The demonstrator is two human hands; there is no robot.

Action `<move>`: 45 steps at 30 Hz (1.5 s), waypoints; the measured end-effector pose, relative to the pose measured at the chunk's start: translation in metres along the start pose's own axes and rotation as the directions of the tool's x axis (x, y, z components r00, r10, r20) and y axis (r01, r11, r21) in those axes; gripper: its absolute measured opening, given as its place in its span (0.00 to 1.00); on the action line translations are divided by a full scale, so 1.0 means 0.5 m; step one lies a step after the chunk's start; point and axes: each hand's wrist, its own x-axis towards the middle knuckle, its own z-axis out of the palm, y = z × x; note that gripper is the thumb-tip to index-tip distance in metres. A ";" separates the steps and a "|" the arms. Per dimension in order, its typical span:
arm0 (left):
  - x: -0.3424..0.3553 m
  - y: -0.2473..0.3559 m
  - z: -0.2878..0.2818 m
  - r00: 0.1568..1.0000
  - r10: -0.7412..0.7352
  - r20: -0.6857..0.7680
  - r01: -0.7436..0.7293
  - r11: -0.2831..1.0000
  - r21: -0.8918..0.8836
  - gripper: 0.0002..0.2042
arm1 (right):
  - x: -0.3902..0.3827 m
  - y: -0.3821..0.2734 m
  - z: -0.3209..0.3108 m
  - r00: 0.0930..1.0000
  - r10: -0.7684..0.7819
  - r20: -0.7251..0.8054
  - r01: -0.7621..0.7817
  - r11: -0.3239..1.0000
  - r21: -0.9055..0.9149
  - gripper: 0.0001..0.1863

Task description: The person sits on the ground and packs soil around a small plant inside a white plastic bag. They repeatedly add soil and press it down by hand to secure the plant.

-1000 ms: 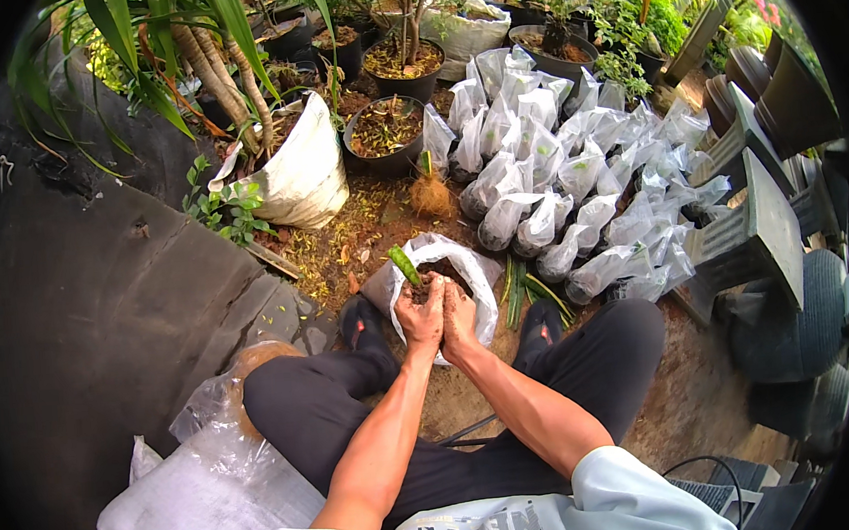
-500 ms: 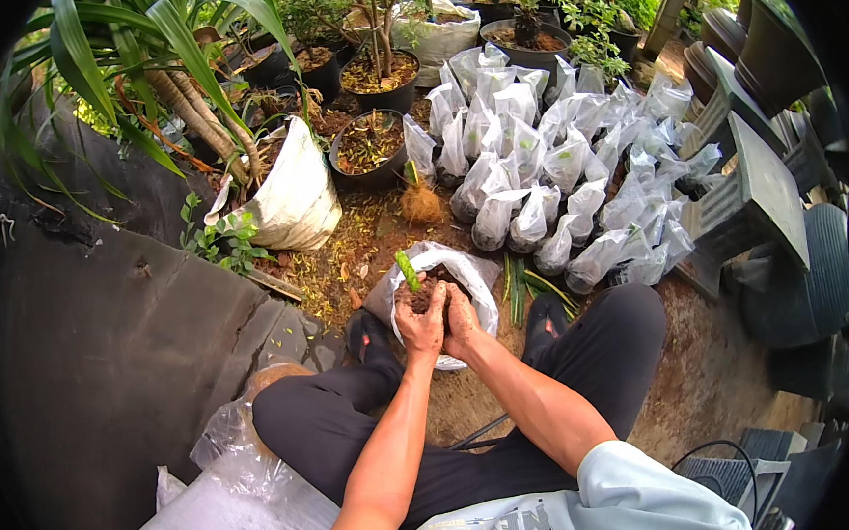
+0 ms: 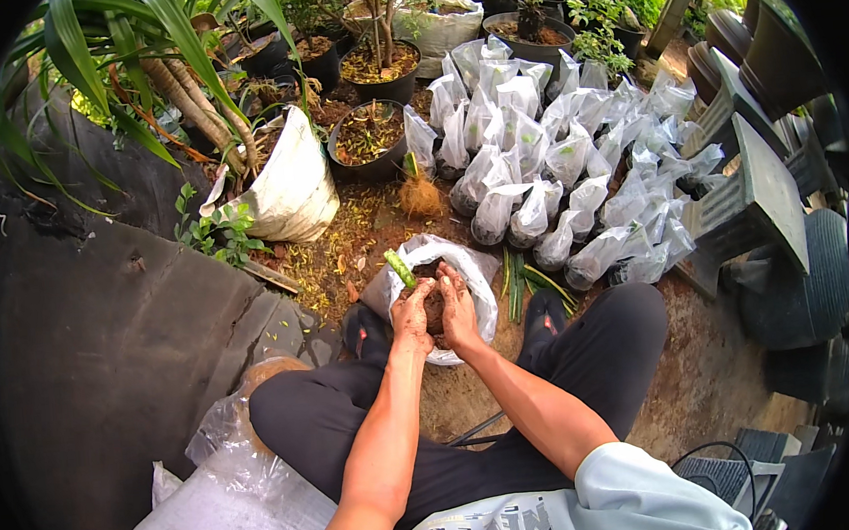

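Between my feet stands a white-lined bag (image 3: 487, 305) of dark soil, its mouth folded outward. Both hands are inside the mouth, cupped around a clump of moist brown soil (image 3: 435, 315). My left hand (image 3: 412, 315) curls along the clump's left side, and my right hand (image 3: 458, 310) presses from the right with its fingers pointing away from me. Soil clings to both. A short, thick green stem cutting (image 3: 399, 268) slants up to the left, just beyond my left fingertips; its lower end is hidden by the hand and soil.
Beyond the bag lies a fibrous brown root ball (image 3: 421, 196) with a green shoot. Many clear plastic-bagged seedlings (image 3: 524, 145) crowd the right, beside stacked dark pots (image 3: 819, 277). A white sack planter (image 3: 293, 190) stands left, and long cut leaves (image 3: 517, 286) lie by my right foot.
My hands have parted slightly, showing more of the soil clump between them. My right fingers reach farther forward, and the green cutting has shifted a little left and tilts more.
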 end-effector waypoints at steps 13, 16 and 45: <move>0.027 -0.059 -0.024 0.981 -0.189 -0.041 0.181 0.971 -0.155 0.16 | -0.003 0.014 -0.026 0.994 -0.051 0.095 0.088 0.889 -0.449 0.13; 0.039 -0.045 -0.015 0.970 -0.239 0.037 0.241 0.956 -0.165 0.20 | 0.041 0.000 -0.038 0.938 0.343 0.045 -0.346 0.929 0.130 0.14; 0.000 -0.031 0.032 0.991 -0.112 0.076 0.131 0.938 -0.322 0.13 | -0.005 -0.046 -0.044 0.878 -0.367 0.307 0.477 0.725 -0.496 0.15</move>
